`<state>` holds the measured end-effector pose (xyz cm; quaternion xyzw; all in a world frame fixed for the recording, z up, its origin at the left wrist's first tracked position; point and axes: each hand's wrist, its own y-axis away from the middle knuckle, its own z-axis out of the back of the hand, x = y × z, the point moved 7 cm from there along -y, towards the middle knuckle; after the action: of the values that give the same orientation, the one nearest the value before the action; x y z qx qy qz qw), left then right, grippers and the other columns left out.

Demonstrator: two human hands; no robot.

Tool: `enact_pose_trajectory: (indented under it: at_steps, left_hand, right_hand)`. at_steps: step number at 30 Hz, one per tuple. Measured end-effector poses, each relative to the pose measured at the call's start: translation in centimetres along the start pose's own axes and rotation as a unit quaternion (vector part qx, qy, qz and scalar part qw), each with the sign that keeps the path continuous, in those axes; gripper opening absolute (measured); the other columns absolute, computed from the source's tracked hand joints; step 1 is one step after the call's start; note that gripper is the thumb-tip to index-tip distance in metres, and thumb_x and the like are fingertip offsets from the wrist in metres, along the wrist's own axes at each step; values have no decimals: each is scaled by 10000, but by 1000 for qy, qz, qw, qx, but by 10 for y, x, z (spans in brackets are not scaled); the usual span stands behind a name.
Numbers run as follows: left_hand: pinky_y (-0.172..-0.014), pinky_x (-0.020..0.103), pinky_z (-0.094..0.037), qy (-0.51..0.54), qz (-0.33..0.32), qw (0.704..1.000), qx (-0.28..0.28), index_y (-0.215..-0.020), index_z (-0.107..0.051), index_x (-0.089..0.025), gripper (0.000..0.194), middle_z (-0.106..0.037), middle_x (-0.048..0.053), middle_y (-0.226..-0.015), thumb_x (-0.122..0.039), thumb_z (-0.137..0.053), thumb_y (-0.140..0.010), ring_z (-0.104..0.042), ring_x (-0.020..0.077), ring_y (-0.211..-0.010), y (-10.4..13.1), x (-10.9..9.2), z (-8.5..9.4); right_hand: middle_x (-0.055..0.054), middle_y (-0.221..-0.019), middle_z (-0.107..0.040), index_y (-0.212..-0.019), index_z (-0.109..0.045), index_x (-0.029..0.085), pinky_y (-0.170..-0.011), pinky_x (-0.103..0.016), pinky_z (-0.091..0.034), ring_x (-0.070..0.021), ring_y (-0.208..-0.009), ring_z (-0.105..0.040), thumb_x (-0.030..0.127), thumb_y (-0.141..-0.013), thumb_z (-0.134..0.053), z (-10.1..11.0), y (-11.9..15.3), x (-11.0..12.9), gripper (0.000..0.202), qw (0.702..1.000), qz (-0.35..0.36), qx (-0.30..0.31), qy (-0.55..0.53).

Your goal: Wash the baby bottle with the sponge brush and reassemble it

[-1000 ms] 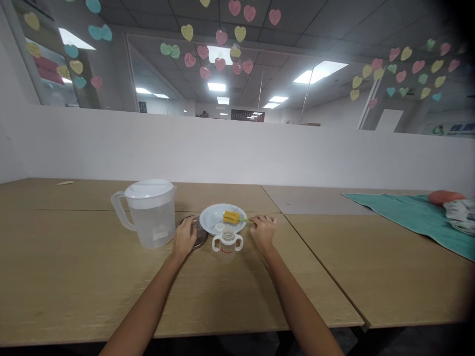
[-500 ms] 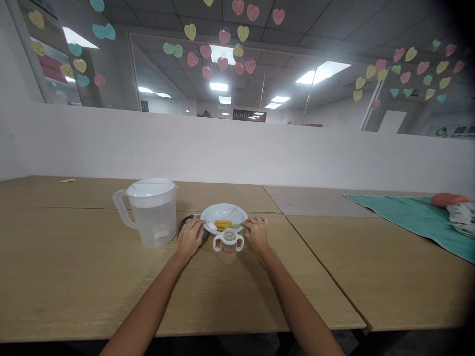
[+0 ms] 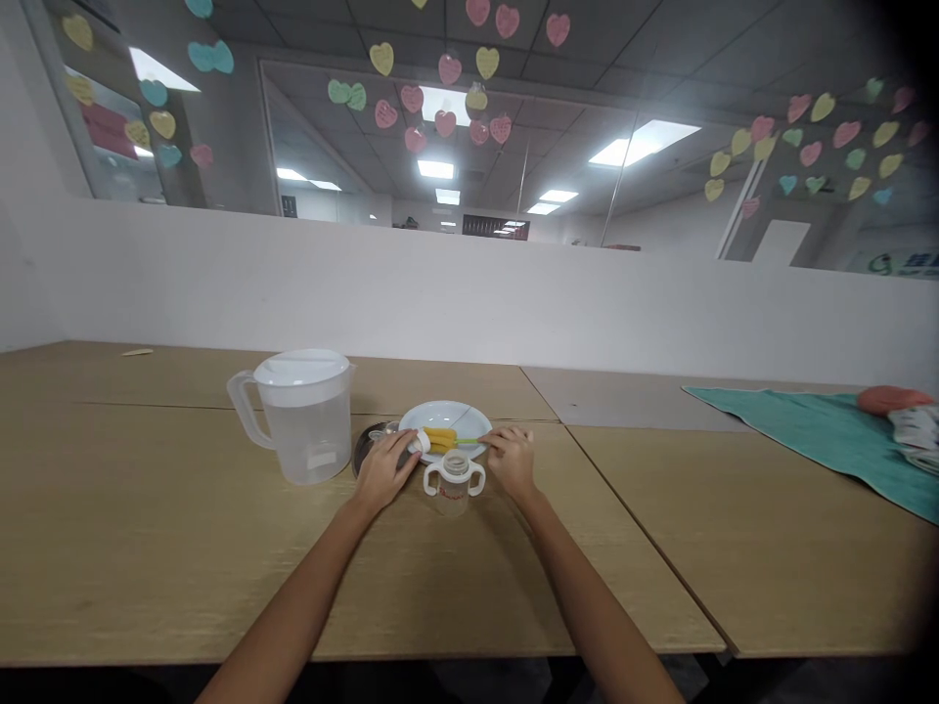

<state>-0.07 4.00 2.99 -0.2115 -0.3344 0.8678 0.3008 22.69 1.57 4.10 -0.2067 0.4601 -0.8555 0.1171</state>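
My left hand [image 3: 385,469] has its fingers closed on a white bottle cap [image 3: 421,441], at the left side of a white bowl [image 3: 475,427]. Against that cap lies the yellow head of a sponge brush [image 3: 441,440]; whether it reaches inside, I cannot tell. The brush's thin green handle is pinched by my right hand [image 3: 512,460] at the bowl's right edge. In front of the bowl, between my hands, a clear baby bottle [image 3: 453,495] stands upright without a lid, with two white handles. Partly under my left hand is a dark round metal dish [image 3: 362,452] with small clear parts.
A lidded clear plastic pitcher [image 3: 309,420], holding what looks like water, stands to the left. A green cloth [image 3: 792,422] covers the far right, with an orange-red item [image 3: 891,399] on it. Seams cross the wooden table [image 3: 455,596]; a white wall [image 3: 440,293] rises behind.
My left hand has shifted slightly right, and the white cap now sits upright against the yellow brush head. My right hand keeps its pinch on the handle. The view has moved slightly.
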Motion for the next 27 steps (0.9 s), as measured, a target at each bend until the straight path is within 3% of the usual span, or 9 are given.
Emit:
enact_pose_trajectory:
  at_steps: [10, 15, 22, 27]
  left_hand:
    - [-1014, 371, -373, 36, 28, 999, 9, -1384, -279, -230, 565, -475, 59, -1342, -439, -411, -876, -463, 206, -1204, 0, 4, -3]
    - [-989, 363, -390, 61, 56, 996, -43, -1321, -378, -252, 465, -517, 63, -1275, -415, -401, -886, -496, 206, -1151, 0, 5, 8]
    - [-916, 390, -435, 65, 82, 986, -130, -1235, -415, -205, 462, -545, 94, -1132, -370, -527, -818, -524, 236, -1057, -1, 5, 19]
    - [-935, 370, -422, 41, 87, 986, -135, -1155, -488, -218, 374, -537, 70, -1076, -316, -549, -799, -519, 222, -1034, -1, 6, 21]
  right_hand:
    - [8, -808, -691, -714, -707, 235, -739, -290, -265, -144, -784, -537, -9, -667, -471, 6, -2, 0, 343, 998, -38, -20, -48]
    - [2, -837, -692, -743, -712, 239, -746, -288, -276, -148, -797, -544, 0, -685, -467, 4, -2, 4, 347, 998, -38, -7, -56]
    - [-23, -863, -695, -828, -713, 230, -797, -310, -309, -183, -852, -558, 62, -730, -432, 14, -3, -15, 342, 987, -128, -58, -71]
    - [-1, -882, -699, -827, -723, 261, -794, -295, -322, -155, -836, -576, 69, -760, -466, 14, -6, -2, 328, 991, -55, -45, -110]
